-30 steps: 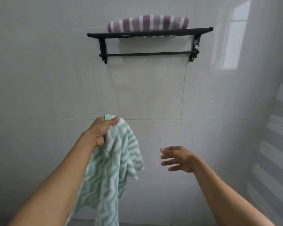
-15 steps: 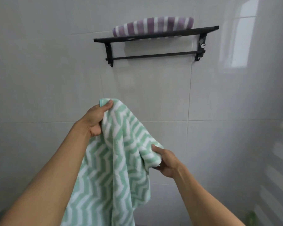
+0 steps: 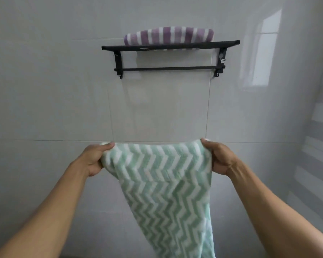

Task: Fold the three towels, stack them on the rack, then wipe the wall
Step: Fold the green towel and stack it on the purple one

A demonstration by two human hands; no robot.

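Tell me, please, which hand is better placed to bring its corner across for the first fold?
Probably the right hand: it and the left hand grip equally, but the green towel hangs mostly beneath the right.

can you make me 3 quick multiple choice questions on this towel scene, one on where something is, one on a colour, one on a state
1. Where is the purple striped towel?
A. hung on the lower bar
B. on top of the black rack
C. in the left hand

2. What colours is the held towel?
A. green and white zigzag
B. plain blue
C. red and white checks

3. How is the held towel held?
A. by the right hand alone
B. folded small between the palms
C. spread between both hands, the rest hanging down

Answers: 1 B, it lies folded on the rack's top shelf. 2 A, a mint chevron pattern shows. 3 C, the left hand and right hand each grip a top corner.
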